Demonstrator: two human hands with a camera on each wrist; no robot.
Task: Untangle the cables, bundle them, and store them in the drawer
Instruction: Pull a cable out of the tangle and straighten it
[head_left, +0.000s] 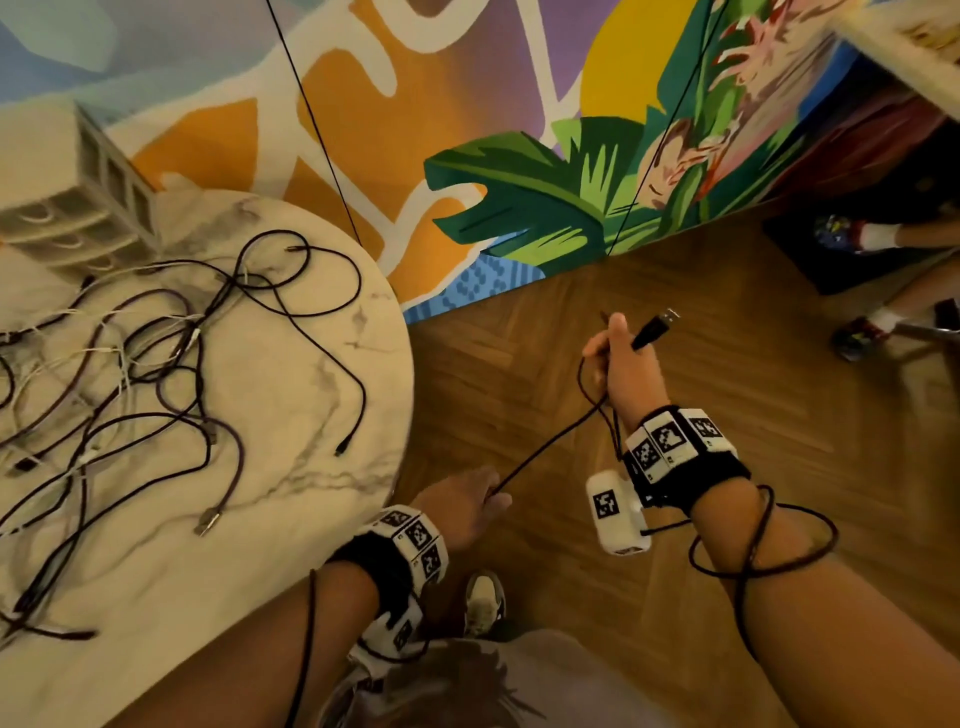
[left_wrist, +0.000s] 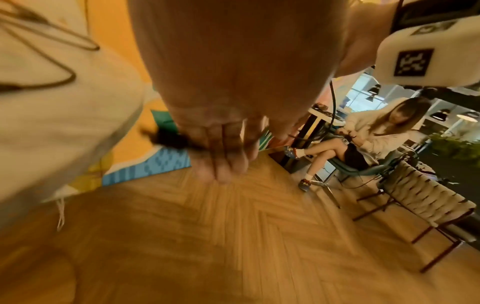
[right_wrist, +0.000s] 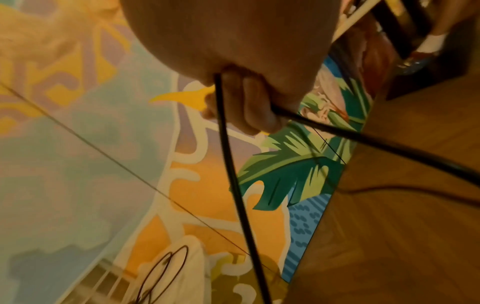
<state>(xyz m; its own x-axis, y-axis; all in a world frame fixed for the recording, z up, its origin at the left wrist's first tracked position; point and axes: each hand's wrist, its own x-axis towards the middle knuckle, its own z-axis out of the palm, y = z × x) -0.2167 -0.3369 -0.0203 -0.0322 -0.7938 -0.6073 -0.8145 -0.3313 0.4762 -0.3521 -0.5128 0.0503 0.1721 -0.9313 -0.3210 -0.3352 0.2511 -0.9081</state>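
Note:
A black cable (head_left: 550, 444) stretches between my two hands over the wooden floor. My right hand (head_left: 618, 358) grips it near its USB plug (head_left: 657, 326), which sticks out past the thumb; in the right wrist view the fingers (right_wrist: 249, 102) curl round the black cable (right_wrist: 233, 174). My left hand (head_left: 470, 501) pinches the same cable lower down; the left wrist view shows its blurred fingers (left_wrist: 223, 148). More of the cable loops round my right forearm (head_left: 769, 551). A tangle of dark and white cables (head_left: 140, 374) lies on the round marble table (head_left: 311, 467).
A small beige drawer unit (head_left: 78, 202) stands at the table's far left. A painted mural wall (head_left: 519, 156) rises behind. Another person sits on a chair (left_wrist: 363, 144) to the right, next to a woven stool (left_wrist: 426, 197).

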